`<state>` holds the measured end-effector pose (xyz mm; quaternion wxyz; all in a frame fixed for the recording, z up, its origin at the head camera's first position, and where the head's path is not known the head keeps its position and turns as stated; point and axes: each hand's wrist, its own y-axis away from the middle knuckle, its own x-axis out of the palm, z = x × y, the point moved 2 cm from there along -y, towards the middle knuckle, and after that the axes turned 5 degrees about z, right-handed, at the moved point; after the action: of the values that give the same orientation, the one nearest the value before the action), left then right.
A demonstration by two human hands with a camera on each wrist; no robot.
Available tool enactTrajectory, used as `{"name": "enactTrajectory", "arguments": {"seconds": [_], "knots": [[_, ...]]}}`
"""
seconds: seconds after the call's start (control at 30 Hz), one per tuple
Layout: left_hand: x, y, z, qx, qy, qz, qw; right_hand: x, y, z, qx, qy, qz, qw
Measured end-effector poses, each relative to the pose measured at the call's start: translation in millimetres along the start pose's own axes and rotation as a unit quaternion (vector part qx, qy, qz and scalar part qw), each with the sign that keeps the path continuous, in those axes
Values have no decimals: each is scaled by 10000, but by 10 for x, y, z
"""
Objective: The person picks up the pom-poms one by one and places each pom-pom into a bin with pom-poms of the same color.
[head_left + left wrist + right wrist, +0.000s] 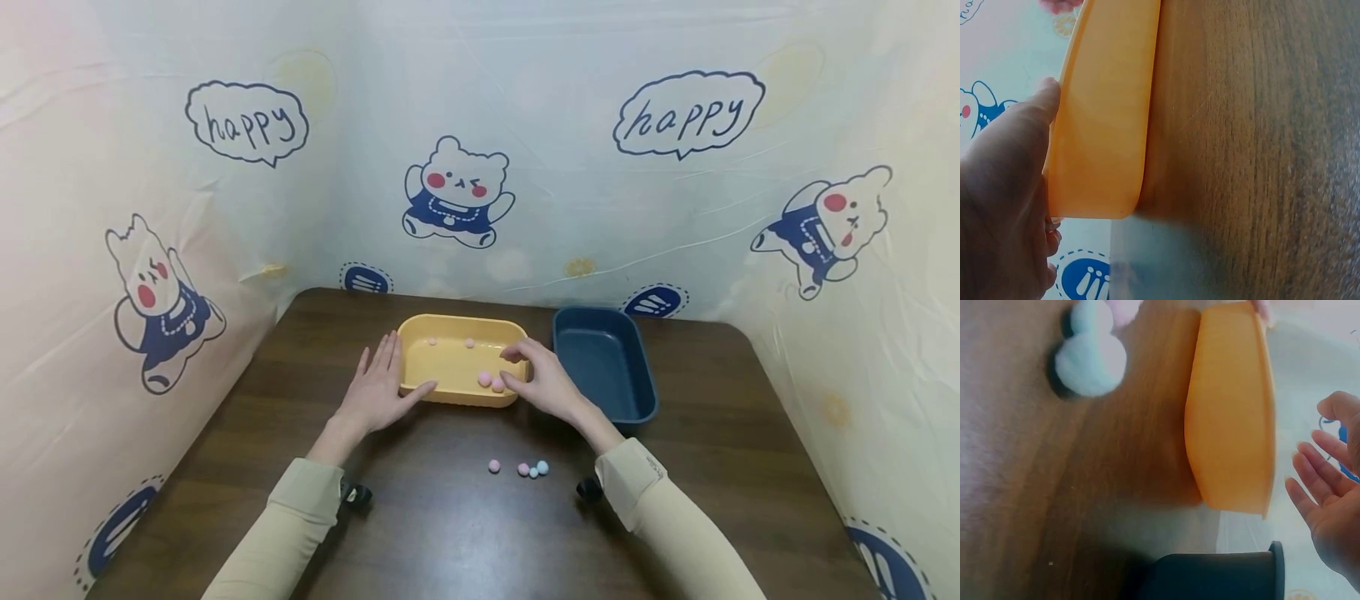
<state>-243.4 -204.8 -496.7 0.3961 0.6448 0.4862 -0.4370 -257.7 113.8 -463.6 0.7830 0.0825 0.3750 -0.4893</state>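
Observation:
My left hand (377, 395) lies along the left end of the yellow tray (442, 399), fingers straight and thumb at the front rim. The left wrist view shows that thumb against the tray's outer wall (1104, 125). Over the tray's right end hovers my right hand (551, 382), thumb and fingers spread apart with nothing between them. Inside the tray are small pink balls, two at the back and two larger ones, including a pink ball (485, 379), near the right thumb. In the right wrist view the right hand (1335, 494) is above the rim level, its fingers loosely bent.
A dark blue tray (642, 379) stands just right of the yellow one. Nearer on the brown table (420, 517) are a pink ball (494, 466) and, to its right, a cluster of another pink ball (523, 470) and two light blue balls (542, 467). Printed cloth (555, 225) encloses the table's back and sides.

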Motion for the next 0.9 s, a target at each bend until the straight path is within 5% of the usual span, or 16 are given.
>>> {"name": "enactTrajectory", "arguments": {"seconds": [0.53,0.9], "knots": [[9,19,-2,31,-1,-32,10000,44,429,173,-321,-244,70,9992],[-1,26,-19,37,23,-57,10000,133,697,179,-128,-374,434,9983]]}}
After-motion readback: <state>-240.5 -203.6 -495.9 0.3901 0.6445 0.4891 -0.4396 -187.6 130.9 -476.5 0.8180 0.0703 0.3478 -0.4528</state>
